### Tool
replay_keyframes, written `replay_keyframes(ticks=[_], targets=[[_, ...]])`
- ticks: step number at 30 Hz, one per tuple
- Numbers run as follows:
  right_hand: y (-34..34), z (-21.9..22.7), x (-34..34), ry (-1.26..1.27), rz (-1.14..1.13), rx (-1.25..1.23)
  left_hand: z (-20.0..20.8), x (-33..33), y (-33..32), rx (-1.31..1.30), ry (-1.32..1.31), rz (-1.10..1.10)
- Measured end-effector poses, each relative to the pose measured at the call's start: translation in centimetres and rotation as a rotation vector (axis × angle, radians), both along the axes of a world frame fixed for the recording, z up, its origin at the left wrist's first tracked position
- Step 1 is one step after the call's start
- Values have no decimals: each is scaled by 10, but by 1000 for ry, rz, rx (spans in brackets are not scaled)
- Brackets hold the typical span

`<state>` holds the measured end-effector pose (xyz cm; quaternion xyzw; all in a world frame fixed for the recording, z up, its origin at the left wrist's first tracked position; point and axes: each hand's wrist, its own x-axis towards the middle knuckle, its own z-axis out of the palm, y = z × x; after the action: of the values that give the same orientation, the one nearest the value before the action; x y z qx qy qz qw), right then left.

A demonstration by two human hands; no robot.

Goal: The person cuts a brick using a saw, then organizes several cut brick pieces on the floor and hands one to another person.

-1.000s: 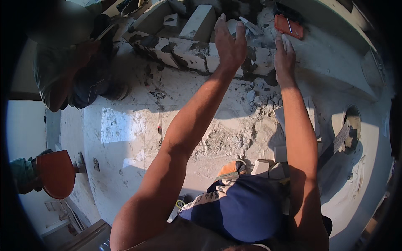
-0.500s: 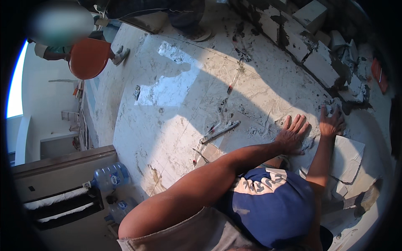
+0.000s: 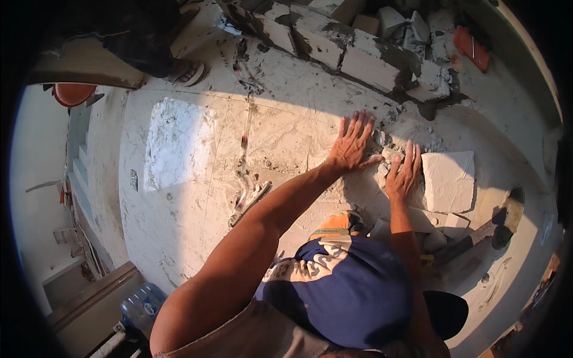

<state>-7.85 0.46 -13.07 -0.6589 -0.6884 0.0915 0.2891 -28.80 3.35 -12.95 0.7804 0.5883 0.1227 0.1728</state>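
Observation:
My left hand (image 3: 353, 143) lies on the dusty floor (image 3: 286, 128), palm down and fingers stretched out. To its right, my right hand (image 3: 404, 176) rests with fingers extended and slightly parted. Between the two hands sits a small heap of broken grey-white rubble (image 3: 384, 156), and both hands are against its edges. Neither hand grips anything that I can see. Just right of my right hand lies a pale block slab (image 3: 449, 179) with a rough face. Below it are smaller block pieces (image 3: 456, 225), partly hidden by my arm.
A low course of mortared blocks (image 3: 370, 65) runs across the upper right, with loose chunks and a red-orange tool (image 3: 471, 48) behind it. Long thin tools (image 3: 249, 203) lie on the floor at left. Another person's foot (image 3: 190, 74) stands upper left. A water bottle (image 3: 143, 307) is lower left.
The view has swung, so the scene sits further left. My hands have come closer to each other, with rubble gathered between them. The left hand has turned, fingers pointing away from me.

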Motion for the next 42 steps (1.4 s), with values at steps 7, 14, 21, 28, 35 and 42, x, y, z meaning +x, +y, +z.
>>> replay_keyframes(ticks=[7,14,21,28,35,42], targets=[[14,-8,-38,281,-101,129,-25,28,30,83,-522,-87],[-18,-15,-58,744,-228,109,-10,62,-30,-87,-1092,154],[-40,-11,-67,1041,-350,17,-2,68,-48,-543,-1689,357],[55,78,-74,1697,-350,-42,94,68,35,-408,-1670,410],[292,174,0,890,-272,339,219,92,256,-63,-1281,328],[89,191,155,-205,-57,-274,151,71,99,117,-1012,-13]])
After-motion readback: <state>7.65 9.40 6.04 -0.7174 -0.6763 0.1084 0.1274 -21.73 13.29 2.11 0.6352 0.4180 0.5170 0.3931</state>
